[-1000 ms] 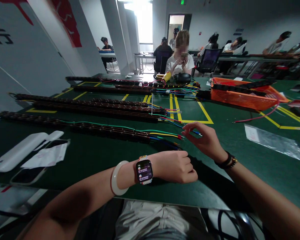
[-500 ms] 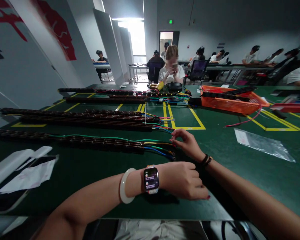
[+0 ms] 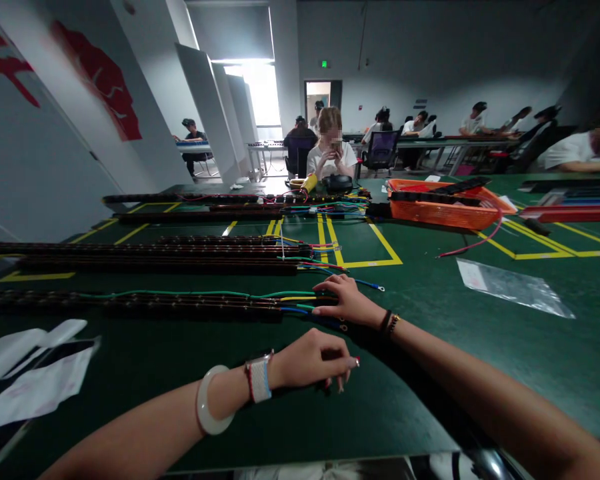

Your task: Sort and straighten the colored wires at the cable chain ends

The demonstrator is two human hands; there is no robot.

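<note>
My right hand (image 3: 349, 300) curves over the loose ends of the nearest cable bundle (image 3: 195, 303), its thumb and fingers around the yellow and green wires (image 3: 303, 298). Its palm hides part of them. A blue wire with a ring terminal (image 3: 380, 288) sticks out beyond the fingers, and more ring ends (image 3: 343, 327) lie below the hand. Over the table in front of me is my left hand (image 3: 316, 360), its fingers loosely bent and apart, holding nothing that I can see. It wears a watch (image 3: 259, 380) and a pale bangle (image 3: 203, 403).
Further bundles (image 3: 145, 255) lie behind on the green table (image 3: 430, 353). An orange basket (image 3: 440, 215) and a clear plastic bag (image 3: 515, 287) are to the right. White papers (image 3: 45, 387) lie at left. A person (image 3: 330, 157) sits across the table.
My right hand has moved slightly left and down onto the wires. My left hand has drawn back left and turned, its closed fingers loosening. The view has tilted up and shifted right.
</note>
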